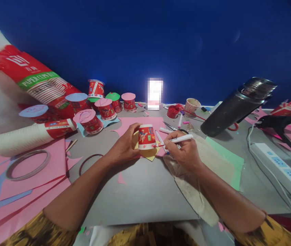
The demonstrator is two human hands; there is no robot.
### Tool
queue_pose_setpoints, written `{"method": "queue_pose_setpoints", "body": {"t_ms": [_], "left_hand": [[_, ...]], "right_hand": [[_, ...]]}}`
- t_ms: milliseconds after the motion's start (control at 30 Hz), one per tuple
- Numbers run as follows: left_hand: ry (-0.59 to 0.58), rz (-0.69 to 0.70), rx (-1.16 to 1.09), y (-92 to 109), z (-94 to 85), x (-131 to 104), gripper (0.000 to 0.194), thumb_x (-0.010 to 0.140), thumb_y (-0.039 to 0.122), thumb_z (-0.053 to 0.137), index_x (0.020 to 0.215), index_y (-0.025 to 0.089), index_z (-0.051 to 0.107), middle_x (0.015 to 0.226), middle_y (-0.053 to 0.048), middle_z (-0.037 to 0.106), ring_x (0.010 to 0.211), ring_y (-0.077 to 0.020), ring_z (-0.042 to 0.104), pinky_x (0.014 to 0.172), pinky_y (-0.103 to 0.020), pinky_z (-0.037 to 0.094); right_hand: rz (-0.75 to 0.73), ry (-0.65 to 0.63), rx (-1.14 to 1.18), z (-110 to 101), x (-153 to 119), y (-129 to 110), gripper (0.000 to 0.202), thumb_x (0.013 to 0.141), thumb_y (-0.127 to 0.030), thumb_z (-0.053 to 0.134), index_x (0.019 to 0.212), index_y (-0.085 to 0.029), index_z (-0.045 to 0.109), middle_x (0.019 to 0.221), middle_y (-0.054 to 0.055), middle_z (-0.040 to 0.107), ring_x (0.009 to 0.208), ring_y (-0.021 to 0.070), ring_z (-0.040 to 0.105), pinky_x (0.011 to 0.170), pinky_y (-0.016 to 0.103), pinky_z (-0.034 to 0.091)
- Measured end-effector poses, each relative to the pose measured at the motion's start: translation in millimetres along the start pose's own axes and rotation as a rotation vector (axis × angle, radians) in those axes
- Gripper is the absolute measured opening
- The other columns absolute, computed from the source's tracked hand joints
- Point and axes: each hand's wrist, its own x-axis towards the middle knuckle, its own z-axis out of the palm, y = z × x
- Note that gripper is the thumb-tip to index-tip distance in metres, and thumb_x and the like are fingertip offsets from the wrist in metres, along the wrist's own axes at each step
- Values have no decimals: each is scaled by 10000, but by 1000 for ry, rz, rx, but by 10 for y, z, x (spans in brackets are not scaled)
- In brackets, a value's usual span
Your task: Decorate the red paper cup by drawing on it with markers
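A red printed paper cup (147, 136) is in my left hand (128, 145), which grips it from the left side with thumb and fingers. A white marker (182, 138) is pinched in my right hand (185, 152). Its reddish tip lies close to the cup's white lower rim; I cannot tell whether it touches. Under the cup is a piece of yellow paper (150, 156), on top of a pink sheet (158, 120). Scissors (169, 125) and another white marker (165, 130) lie just beyond my right hand.
Several red cups with paper discs (88, 123) stand at the back left, near a stack of cups (32, 137) and a tape ring (27, 165). On the right are a black thermos (233, 111), green paper (227, 160) and a power strip (279, 165). A bright blurred rectangle (155, 94) stands behind.
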Motion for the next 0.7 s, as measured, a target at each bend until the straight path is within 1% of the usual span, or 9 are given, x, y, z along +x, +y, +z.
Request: {"method": "queue_pose_setpoints", "body": {"t_ms": [133,233,333,400,467,533,633,700], "left_hand": [[6,-4,16,4,-5,3,894,750,342,922,1501,251,444,1513,-137,620,1367,-320,652,1126,-438,541],[4,0,42,-4,-18,7,888,753,364,921,1498,244,452,1544,-154,597,1391,-335,637,1128,-443,544],[6,-9,44,-23,-23,14,876,767,357,900,1500,240,434,1543,-162,593,1409,-340,624,1147,-472,532],[18,-7,41,-33,-23,20,869,766,317,879,1498,230,419,1539,-167,586,1424,-339,608,1183,-501,501],[37,-1,48,-37,-24,27,852,759,270,847,1490,221,411,1535,-176,573,1434,-340,591,1210,-527,473],[68,17,77,-42,-29,33,832,744,233,818,1471,217,415,1534,-183,547,1442,-344,570,1226,-550,458],[126,79,129,-78,-39,42,833,716,190,785,1460,226,413,1554,-178,492,1476,-350,518,1259,-586,421],[143,114,124,-122,-41,49,851,706,166,761,1473,235,400,1553,-167,487,1489,-348,503,1268,-599,407]], "right_hand": [[-13,5,-1,-3,6,7,148,863,-320,694,752,-226,666,632,-14,651,527,131,531,515,265,431],[1,23,14,-24,10,18,152,875,-327,699,762,-230,670,616,-16,652,516,131,524,506,266,428],[11,117,31,-41,24,45,163,892,-349,709,788,-228,680,613,-13,664,529,140,551,517,269,453],[-3,191,26,-40,39,83,158,897,-358,712,815,-225,691,627,-12,676,549,146,584,528,268,471],[-35,226,14,-31,52,139,142,911,-359,704,859,-227,707,642,-18,685,550,143,594,534,264,477],[-80,216,-1,-19,60,207,139,942,-362,684,915,-231,723,673,-18,702,565,143,613,562,270,497],[-161,180,-79,-7,67,307,144,965,-373,682,960,-239,734,806,18,760,689,174,699,670,307,549],[-183,146,-119,-4,78,361,148,986,-379,661,984,-248,731,884,38,787,751,195,733,731,335,581]]}}
